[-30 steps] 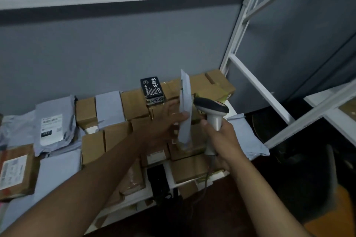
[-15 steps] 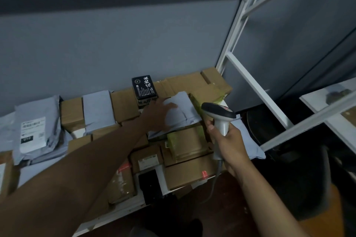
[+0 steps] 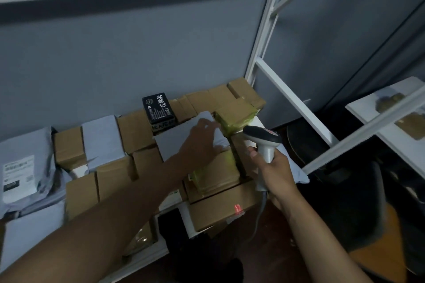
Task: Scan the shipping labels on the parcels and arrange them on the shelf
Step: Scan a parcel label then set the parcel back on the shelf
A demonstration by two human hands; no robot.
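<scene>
Grey mailer (image 3: 184,138) flat under L fingers (image 3: 208,125)

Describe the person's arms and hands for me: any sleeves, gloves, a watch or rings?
Both forearms are bare up to the frame's edge; no sleeve shows. The left hand and right hand wear no gloves. No watch or band shows at either wrist, and no ring on the fingers in view, though the light is dim and some fingers are hidden.

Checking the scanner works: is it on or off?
On: a red light spot glows on the front box, below the scanner that the right hand holds.
</scene>
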